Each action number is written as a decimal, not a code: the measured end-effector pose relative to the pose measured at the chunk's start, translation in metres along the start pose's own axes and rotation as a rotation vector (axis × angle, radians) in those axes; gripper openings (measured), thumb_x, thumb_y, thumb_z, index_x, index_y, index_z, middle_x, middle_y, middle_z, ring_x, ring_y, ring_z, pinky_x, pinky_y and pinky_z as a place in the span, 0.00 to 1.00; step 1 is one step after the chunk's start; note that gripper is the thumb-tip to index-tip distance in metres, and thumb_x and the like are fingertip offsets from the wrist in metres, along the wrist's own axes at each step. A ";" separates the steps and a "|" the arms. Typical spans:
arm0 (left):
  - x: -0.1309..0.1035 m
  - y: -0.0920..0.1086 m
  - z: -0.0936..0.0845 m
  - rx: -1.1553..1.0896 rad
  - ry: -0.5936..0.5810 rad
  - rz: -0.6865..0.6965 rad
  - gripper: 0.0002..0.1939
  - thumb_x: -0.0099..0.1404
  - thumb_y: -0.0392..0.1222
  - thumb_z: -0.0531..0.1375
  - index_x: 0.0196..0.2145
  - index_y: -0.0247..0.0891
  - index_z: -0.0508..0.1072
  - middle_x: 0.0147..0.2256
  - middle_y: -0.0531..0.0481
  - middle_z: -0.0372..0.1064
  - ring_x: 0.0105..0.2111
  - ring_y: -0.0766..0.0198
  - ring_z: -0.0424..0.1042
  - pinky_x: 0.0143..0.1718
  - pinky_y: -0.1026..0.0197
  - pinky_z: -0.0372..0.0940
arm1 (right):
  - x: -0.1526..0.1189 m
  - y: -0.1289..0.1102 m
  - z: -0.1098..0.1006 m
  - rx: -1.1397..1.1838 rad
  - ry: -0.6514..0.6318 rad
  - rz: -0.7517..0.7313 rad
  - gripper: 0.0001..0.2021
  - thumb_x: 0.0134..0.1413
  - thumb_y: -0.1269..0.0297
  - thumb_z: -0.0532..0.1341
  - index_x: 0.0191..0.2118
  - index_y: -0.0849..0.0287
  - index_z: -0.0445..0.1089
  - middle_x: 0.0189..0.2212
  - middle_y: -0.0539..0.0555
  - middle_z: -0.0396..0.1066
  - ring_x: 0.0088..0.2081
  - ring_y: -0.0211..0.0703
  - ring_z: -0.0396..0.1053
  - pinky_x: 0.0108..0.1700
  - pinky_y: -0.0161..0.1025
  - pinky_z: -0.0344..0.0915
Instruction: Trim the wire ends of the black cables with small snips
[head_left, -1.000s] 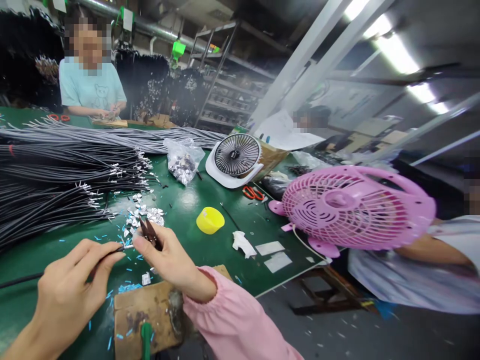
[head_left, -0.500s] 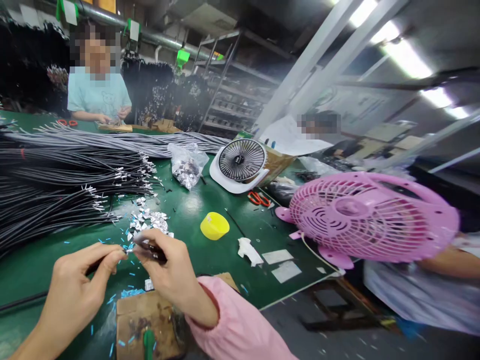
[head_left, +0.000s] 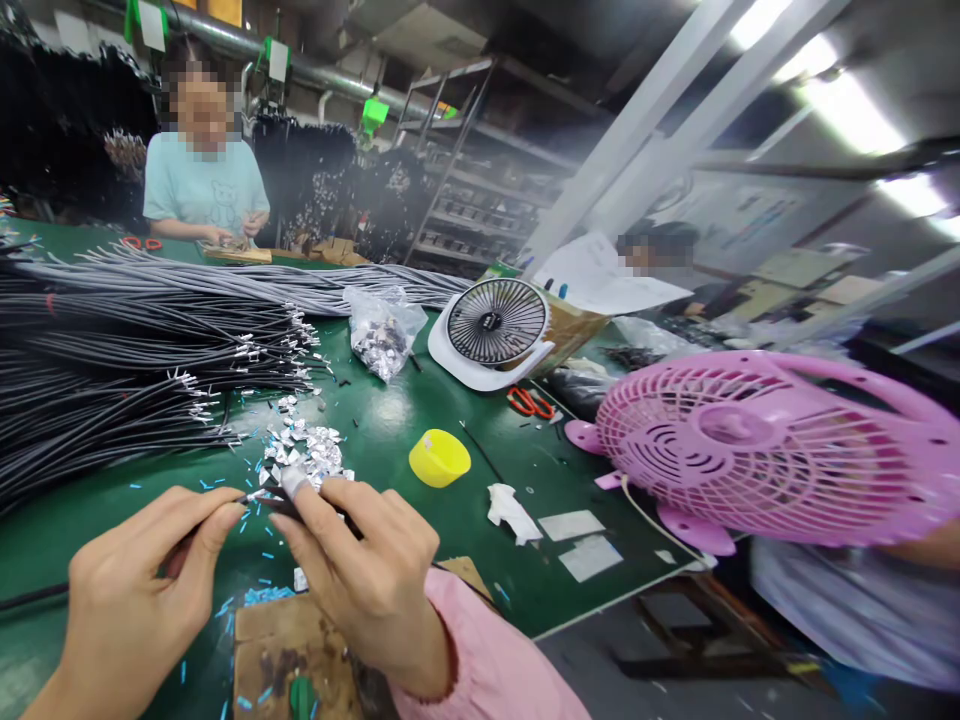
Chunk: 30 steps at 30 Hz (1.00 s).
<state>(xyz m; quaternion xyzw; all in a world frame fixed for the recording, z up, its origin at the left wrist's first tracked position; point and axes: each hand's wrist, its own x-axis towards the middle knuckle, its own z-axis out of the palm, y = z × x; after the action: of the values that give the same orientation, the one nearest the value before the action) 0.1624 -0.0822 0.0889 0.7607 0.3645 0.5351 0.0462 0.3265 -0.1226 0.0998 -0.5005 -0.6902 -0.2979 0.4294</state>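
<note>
My left hand (head_left: 146,580) pinches a black cable (head_left: 34,598) close to its stripped end, thumb and forefinger pressed together. The cable runs out behind the hand to the left edge. My right hand (head_left: 367,570), in a pink sleeve, holds a dark, thin metal tool (head_left: 281,500) whose tip meets the cable end; the tool's rest is hidden by the fingers. Just beyond the hands lies a pile of silvery foil pieces (head_left: 311,447). Below them, blue bits (head_left: 266,596) are scattered near a stained wooden block (head_left: 262,650).
Bundles of black cables (head_left: 135,340) fill the left. A bag (head_left: 384,335), yellow cup (head_left: 439,458), grey fan (head_left: 495,322), orange scissors (head_left: 531,403) and pink fan (head_left: 750,440) stand or lie rightward. Across the table, a person (head_left: 206,180) works.
My right hand has turned, with its fingers now stretched further over the tool. My left hand has shifted slightly left and still pinches the cable. The view has swung a little.
</note>
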 end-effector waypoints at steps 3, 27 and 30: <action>0.002 0.001 -0.001 0.005 -0.001 0.012 0.10 0.71 0.44 0.60 0.31 0.46 0.78 0.23 0.63 0.75 0.15 0.75 0.66 0.21 0.72 0.63 | -0.002 0.001 0.000 0.006 -0.004 -0.011 0.20 0.76 0.62 0.54 0.35 0.61 0.78 0.24 0.51 0.78 0.23 0.37 0.72 0.26 0.39 0.56; 0.004 0.000 -0.004 0.103 -0.011 0.093 0.19 0.76 0.49 0.55 0.30 0.43 0.78 0.23 0.61 0.79 0.18 0.72 0.76 0.22 0.73 0.66 | -0.005 0.001 0.000 0.002 0.001 -0.033 0.19 0.76 0.63 0.55 0.34 0.61 0.78 0.23 0.51 0.77 0.21 0.34 0.67 0.25 0.38 0.54; 0.003 -0.001 -0.004 0.097 -0.028 0.082 0.19 0.76 0.50 0.54 0.31 0.44 0.78 0.23 0.61 0.79 0.18 0.72 0.76 0.21 0.73 0.66 | -0.006 0.001 0.000 0.001 0.003 -0.031 0.17 0.75 0.63 0.56 0.35 0.62 0.79 0.23 0.51 0.77 0.22 0.35 0.67 0.25 0.38 0.54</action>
<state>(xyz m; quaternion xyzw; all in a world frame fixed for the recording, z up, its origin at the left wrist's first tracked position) 0.1587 -0.0806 0.0926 0.7837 0.3581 0.5076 -0.0077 0.3285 -0.1251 0.0947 -0.4890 -0.6974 -0.3048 0.4261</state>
